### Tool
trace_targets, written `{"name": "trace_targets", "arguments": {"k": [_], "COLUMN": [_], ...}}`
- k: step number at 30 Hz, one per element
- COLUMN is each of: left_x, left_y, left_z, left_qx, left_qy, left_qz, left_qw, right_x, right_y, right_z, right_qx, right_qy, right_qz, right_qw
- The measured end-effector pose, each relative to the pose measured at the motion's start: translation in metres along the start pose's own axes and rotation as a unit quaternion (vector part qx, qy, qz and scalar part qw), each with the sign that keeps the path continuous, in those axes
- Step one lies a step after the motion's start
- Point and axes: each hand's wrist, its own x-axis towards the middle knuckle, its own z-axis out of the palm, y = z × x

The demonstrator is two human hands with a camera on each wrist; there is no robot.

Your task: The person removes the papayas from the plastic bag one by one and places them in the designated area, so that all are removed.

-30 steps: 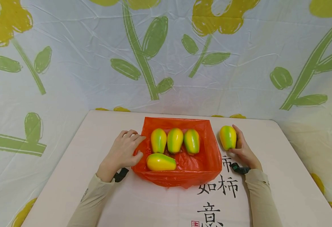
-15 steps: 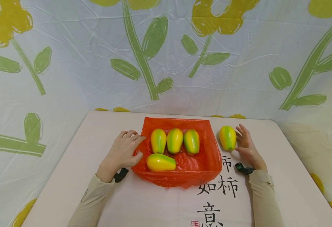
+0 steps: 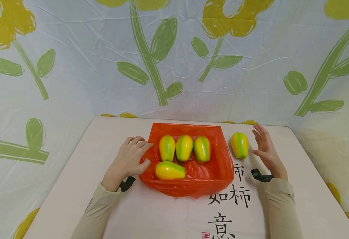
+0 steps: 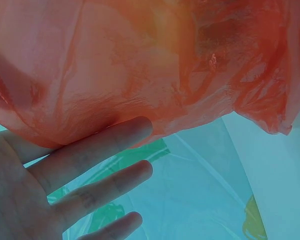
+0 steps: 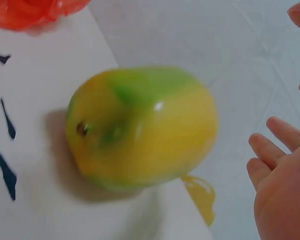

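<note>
Farther from the lone fruit (image 3: 240, 145) the right hand (image 3: 268, 152) is now moved, and a wider gap is left between them. Five yellow-green fruits are counted: one is placed on the table (image 3: 165, 215), just right of the red bag (image 3: 186, 188); four fruits (image 3: 184, 148) are contained in it, three side by side at the back, one crosswise in front. The right hand is held wide, thumb apart. The left hand (image 3: 129, 157) is placed at the bag's left wall, fingers spread; whether it is pressed cannot be told.
</note>
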Motion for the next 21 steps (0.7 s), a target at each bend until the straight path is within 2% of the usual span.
{"name": "trace_targets", "arguments": {"k": [11, 21], "left_x": [0.000, 0.001], "left_y": [0.000, 0.000], "left_z": [0.000, -0.002], "left_qx": [-0.001, -0.008], "left_qy": [0.004, 0.004], "left_qz": [0.003, 0.003], "left_qw": [1.0000, 1.0000], "right_x": [0.011, 0.022], "right_y": [-0.027, -0.069], "right_z": [0.015, 0.051], "right_qx": [-0.018, -0.088], "right_qy": [-0.026, -0.009], "right_qz": [-0.054, -0.050], "right_qw": [0.998, 0.995]}}
